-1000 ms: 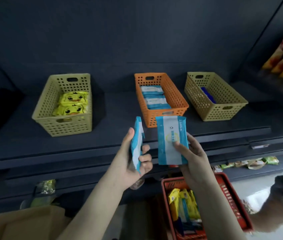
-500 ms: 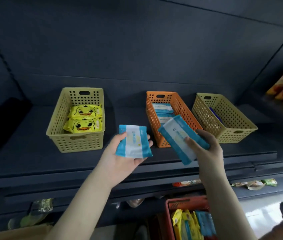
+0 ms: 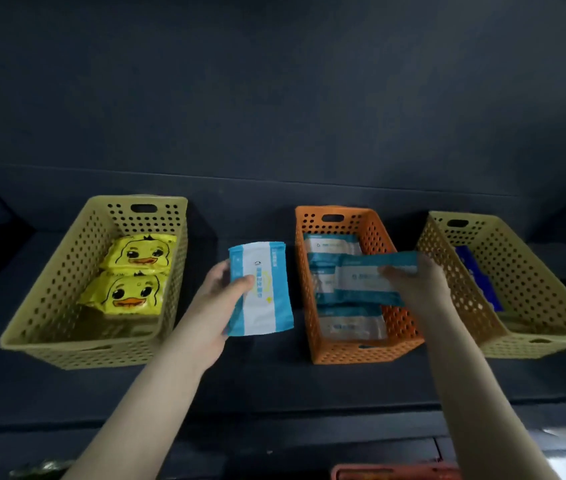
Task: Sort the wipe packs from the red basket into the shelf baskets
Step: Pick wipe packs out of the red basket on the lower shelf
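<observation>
We start at the left hand (image 3: 221,299), which pinches a blue-and-white pack (image 3: 262,289): the thumb lies across its glossy front and the fingers curl behind. This soft, flat rectangular pouch has a white middle band and crimped blue ends. It stands nearly upright in the air above the shelf (image 3: 274,379), in the gap between the left yellow basket (image 3: 67,351) and the orange basket (image 3: 354,355).

The right hand (image 3: 416,289) grips a second pack (image 3: 368,285) of the same kind, thumb on top and fingers beneath. The pack lies crosswise over the open orange basket, level with its rim, and its print is blurred. Below it we see like packs (image 3: 350,325) lying flat in a row along the basket's floor.

All three shelf baskets are rigid plastic troughs with flared walls pierced by rows of round holes, and each has a slotted handle at either end. The left yellow basket holds two plump, shiny yellow duck packs (image 3: 132,275), one behind the other. The right yellow basket (image 3: 551,341) holds a dark blue pack (image 3: 478,278) leaning against its inner wall.

The shelf is matt and dark, as is the back panel (image 3: 274,98) above it. At the bottom edge we make out only the rim of the red basket (image 3: 395,474).
</observation>
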The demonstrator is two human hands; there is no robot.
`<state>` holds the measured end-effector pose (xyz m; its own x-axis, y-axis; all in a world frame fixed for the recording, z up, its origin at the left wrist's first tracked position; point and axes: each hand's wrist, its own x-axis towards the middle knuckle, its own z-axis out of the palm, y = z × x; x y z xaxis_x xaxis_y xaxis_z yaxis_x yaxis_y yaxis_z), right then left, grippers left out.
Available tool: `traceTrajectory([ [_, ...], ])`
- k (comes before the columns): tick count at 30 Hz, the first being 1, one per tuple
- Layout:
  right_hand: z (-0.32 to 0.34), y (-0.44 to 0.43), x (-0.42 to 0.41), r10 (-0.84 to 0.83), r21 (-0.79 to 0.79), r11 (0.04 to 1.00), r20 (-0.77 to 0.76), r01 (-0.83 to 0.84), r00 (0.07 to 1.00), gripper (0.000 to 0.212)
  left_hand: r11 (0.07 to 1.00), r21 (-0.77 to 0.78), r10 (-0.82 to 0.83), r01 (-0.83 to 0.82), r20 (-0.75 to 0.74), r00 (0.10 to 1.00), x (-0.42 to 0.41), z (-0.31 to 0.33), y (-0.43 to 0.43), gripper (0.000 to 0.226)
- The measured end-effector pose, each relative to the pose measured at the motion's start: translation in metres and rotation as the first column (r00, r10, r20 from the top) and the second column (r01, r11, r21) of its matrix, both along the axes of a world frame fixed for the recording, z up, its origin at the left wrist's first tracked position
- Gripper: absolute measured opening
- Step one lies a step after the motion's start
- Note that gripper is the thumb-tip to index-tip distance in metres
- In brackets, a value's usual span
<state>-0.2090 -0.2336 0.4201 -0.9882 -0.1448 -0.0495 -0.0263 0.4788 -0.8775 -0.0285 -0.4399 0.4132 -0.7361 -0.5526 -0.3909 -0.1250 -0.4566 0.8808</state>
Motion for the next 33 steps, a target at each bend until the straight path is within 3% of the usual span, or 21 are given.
traceTrajectory([
  [5, -0.024, -0.035, -0.045, 0.16, 0.153, 0.972, 0.139, -0.181, 0.977, 0.025, 0.992, 0.049, 0.112, -0.115, 0.06, 0.992, -0.041, -0.014, -0.001, 0.031],
  [9, -0.038, -0.049, -0.05, 0.182, 0.17, 0.96, 0.222, -0.222, 0.958, 0.022, 0.963, 0.135, 0.223, -0.231, 0.071, 0.972, -0.061, -0.015, -0.005, 0.025],
  [14, -0.042, -0.056, -0.052, 0.198, 0.369, 0.897, 0.156, -0.242, 0.968, 0.026, 0.924, 0.149, 0.334, -0.352, 0.132, 0.933, -0.074, -0.015, -0.011, 0.034],
  [18, -0.048, -0.06, -0.046, 0.3, 0.597, 0.773, -0.048, -0.213, 0.953, 0.044, 0.924, 0.121, 0.35, -0.363, 0.117, 0.929, -0.075, -0.014, -0.011, 0.026],
  [20, -0.042, -0.058, -0.045, 0.332, 0.501, 0.838, -0.154, -0.216, 0.931, 0.035, 0.927, 0.137, 0.342, -0.349, 0.073, 0.937, -0.073, -0.011, -0.01, 0.019],
  [21, -0.036, -0.056, -0.045, 0.336, 0.371, 0.892, -0.163, -0.258, 0.928, 0.029, 0.928, 0.159, 0.336, -0.337, 0.034, 0.941, -0.073, -0.008, -0.009, 0.017],
  [22, -0.029, -0.054, -0.043, 0.339, 0.192, 0.929, -0.089, -0.318, 0.937, 0.026, 0.931, 0.185, 0.322, -0.314, -0.015, 0.947, -0.073, -0.004, -0.006, 0.014],
  [24, -0.008, -0.051, -0.036, 0.443, -0.228, 0.887, 0.178, -0.401, 0.879, 0.033, 0.949, 0.208, 0.262, -0.237, -0.105, 0.959, -0.075, 0.003, 0.001, 0.017],
  [26, 0.001, -0.048, -0.037, 0.547, -0.35, 0.82, 0.252, -0.452, 0.798, 0.035, 0.973, 0.19, 0.162, -0.13, -0.168, 0.972, -0.079, 0.005, 0.009, 0.023],
  [28, 0.011, -0.044, -0.038, 0.587, -0.334, 0.799, 0.249, -0.5, 0.771, 0.033, 0.993, 0.114, 0.065, -0.043, -0.2, 0.978, -0.083, 0.003, 0.016, 0.023],
  [30, 0.021, -0.034, -0.042, 0.557, -0.23, 0.828, 0.229, -0.512, 0.798, 0.034, 0.98, -0.201, -0.02, -0.003, -0.11, 0.994, -0.086, -0.009, 0.019, 0.02],
  [32, 0.03, -0.018, -0.047, 0.548, 0.01, 0.829, 0.192, -0.56, 0.814, 0.034, 0.799, -0.6, -0.022, 0.045, 0.045, 0.999, -0.087, -0.022, 0.018, 0.013],
  [33, 0.034, -0.008, -0.051, 0.556, 0.142, 0.801, 0.187, -0.582, 0.81, 0.033, 0.714, -0.698, -0.004, 0.056, 0.076, 0.997, -0.088, -0.026, 0.017, 0.019],
])
